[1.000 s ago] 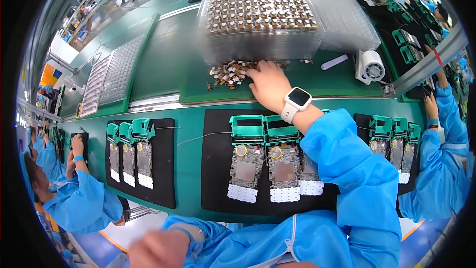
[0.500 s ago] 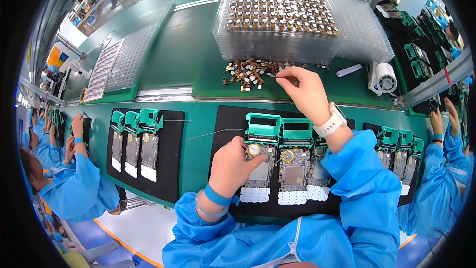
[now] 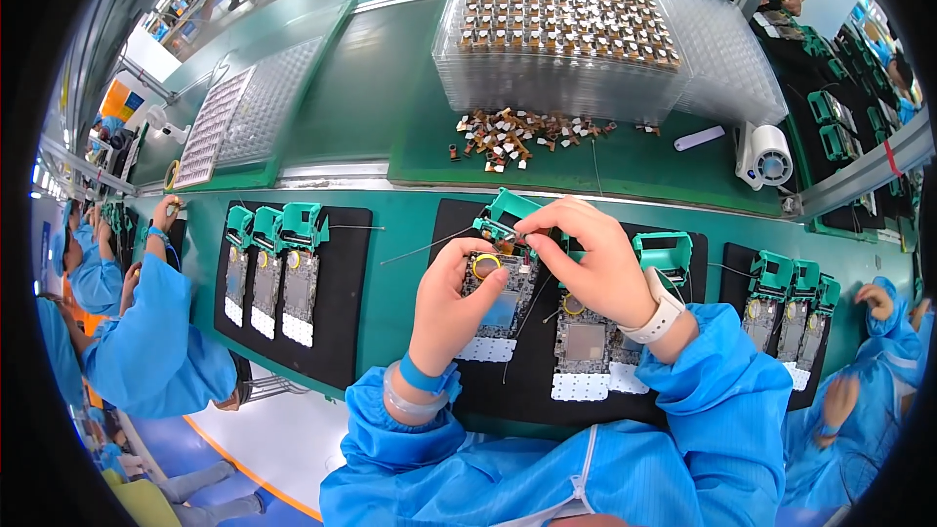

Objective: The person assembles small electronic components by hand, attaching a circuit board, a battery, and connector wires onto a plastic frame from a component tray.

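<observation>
My left hand [image 3: 451, 301] is closed on the left edge of a circuit board [image 3: 507, 304], thumb near its yellow-ringed round cell. The board is tilted, and a green plastic frame [image 3: 509, 205] is joined to its far end. My right hand [image 3: 591, 262] reaches in from the right, thumb and forefinger pinched at that frame. A small brown flex part [image 3: 502, 245] shows at the pinching fingertips, mostly hidden. Beneath my right hand lies a second circuit board [image 3: 584, 344] with a white dotted pad. Another green frame [image 3: 665, 254] stands beside my right wrist.
A loose pile of brown-and-white flex parts [image 3: 508, 137] lies beyond my hands, before stacked clear trays [image 3: 556, 83]. A white roll-shaped device [image 3: 769, 156] stands at right. Black mats at left [image 3: 337, 327] and right carry more boards. Co-workers sit on both sides.
My right hand has come from the pile of flex parts back to the frame at my left hand. The left-hand board has turned and lifted slightly at its far end.
</observation>
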{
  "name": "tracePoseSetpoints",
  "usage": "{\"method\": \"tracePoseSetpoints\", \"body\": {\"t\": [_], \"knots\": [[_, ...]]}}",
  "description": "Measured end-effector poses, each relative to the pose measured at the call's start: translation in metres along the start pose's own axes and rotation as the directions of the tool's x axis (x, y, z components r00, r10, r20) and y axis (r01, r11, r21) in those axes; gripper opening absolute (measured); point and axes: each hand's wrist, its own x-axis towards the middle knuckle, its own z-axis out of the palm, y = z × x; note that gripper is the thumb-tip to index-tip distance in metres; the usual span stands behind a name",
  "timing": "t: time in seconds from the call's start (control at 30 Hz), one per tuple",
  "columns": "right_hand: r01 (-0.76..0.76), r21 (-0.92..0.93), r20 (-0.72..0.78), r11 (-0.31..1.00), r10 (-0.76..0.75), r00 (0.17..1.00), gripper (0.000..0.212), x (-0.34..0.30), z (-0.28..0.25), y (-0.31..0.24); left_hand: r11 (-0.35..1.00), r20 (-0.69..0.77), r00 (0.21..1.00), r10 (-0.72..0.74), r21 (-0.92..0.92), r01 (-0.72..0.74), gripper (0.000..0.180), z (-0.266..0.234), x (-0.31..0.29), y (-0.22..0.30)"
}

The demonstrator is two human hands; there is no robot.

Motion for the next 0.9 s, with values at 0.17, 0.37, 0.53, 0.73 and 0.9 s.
{"method": "tracePoseSetpoints", "body": {"t": [0.17,0.37,0.53,0.73,0.9], "knots": [[-0.032,0.089,0.03,0.996,0.029,0.999,0.013,0.001,0.0,-0.004,0.998,-0.033,0.998,0.05,-0.042,-0.051,0.022,0.003,0.001,0.002],[0.001,0.037,-0.055,0.999,0.001,0.999,0.014,0.005,0.002,0.005,0.997,-0.03,0.997,0.074,-0.017,-0.075,0.006,0.003,0.002,-0.006],[-0.01,-0.044,-0.033,0.999,0.008,0.999,0.009,0.007,0.009,0.0,0.995,-0.051,0.995,0.089,-0.043,-0.091,0.006,0.001,0.003,-0.006],[0.022,0.048,0.069,0.999,-0.025,0.997,0.009,0.004,0.009,0.0,0.992,-0.062,0.99,0.124,0.012,-0.124,0.007,0.0,0.003,-0.008],[-0.03,0.121,0.047,0.992,0.025,0.999,0.009,0.003,0.011,0.003,0.989,-0.05,0.988,0.145,0.001,-0.145,0.01,0.003,0.003,-0.003]]}}
